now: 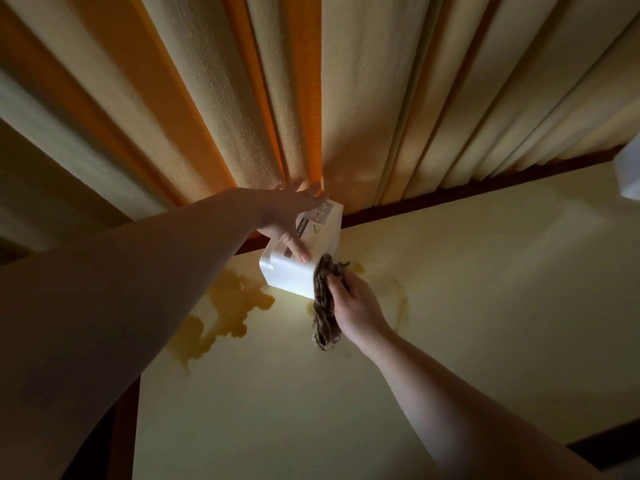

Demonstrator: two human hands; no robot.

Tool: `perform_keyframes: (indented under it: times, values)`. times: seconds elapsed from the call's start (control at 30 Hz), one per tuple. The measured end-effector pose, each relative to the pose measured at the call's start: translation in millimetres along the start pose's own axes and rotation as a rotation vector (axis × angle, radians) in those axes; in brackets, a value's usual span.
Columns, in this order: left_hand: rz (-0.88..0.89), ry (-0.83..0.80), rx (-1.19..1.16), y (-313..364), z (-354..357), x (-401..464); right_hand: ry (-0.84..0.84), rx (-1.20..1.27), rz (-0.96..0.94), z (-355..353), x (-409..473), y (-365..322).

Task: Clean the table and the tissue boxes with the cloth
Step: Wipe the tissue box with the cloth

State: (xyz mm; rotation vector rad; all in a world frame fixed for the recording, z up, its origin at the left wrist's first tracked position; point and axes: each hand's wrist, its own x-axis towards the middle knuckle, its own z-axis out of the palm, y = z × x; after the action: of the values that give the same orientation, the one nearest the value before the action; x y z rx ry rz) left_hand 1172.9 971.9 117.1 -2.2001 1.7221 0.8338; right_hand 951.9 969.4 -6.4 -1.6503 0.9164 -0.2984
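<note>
Overhead, the pale table [450, 271] carried yellow spill stains [221, 317]. Tilted at its far edge, a white tissue box [298, 268] sat grasped in the left hand [287, 216]; the right hand [356, 306] clenched a brown cloth [323, 303] against its side, label partly hidden.

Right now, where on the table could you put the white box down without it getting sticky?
The near middle of the cream table, between both forearms, and the wide stretch right of the brown rag look bare. It is messy left of the white tissue box, where the yellow spill spreads.
</note>
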Motion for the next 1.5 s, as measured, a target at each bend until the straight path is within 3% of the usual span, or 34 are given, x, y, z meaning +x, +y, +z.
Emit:
perform_keyframes:
  times: [0.23,0.4,0.67,0.8,0.97,1.17,1.23,1.33,1.4,1.5]
  values:
    - [0.032,0.112,-0.029,22.6,8.5,-27.4,-0.013,-0.216,-0.148,-23.5,-23.1,2.4]
    - [0.052,0.372,-0.180,31.7,53.2,-50.3,-0.058,-0.396,-0.361,-30.8,-41.1,4.3]
    - [-0.231,0.683,-0.294,34.8,121.6,-63.8,-0.385,-0.764,-0.536,-7.5,-78.7,30.2]
    - [-0.419,0.699,-0.267,47.3,116.2,-57.2,-0.492,-0.829,-0.498,1.0,-85.6,46.6]
    - [-0.425,0.676,-0.280,44.9,114.8,-51.2,-0.419,-0.758,-0.471,-24.9,-65.6,20.4]
    - [-0.351,0.562,-0.346,16.7,110.3,-58.2,-0.101,-0.785,-0.350,-76.9,-13.7,-10.6]
    - [-0.363,0.580,-0.406,16.3,109.1,-61.0,0.040,-0.692,-0.290,-83.6,3.1,-20.2]
    - [-0.518,0.642,-0.596,26.4,110.8,-62.7,0.196,-0.436,-0.175,-81.8,23.0,-42.5]
    - [-0.616,0.636,-0.736,30.5,113.2,-59.7,0.160,-0.359,-0.131,-76.8,33.5,-55.0]
    - [-0.604,0.623,-0.926,30.5,117.3,-49.6,0.031,-0.357,-0.145,-68.7,38.0,-64.4]
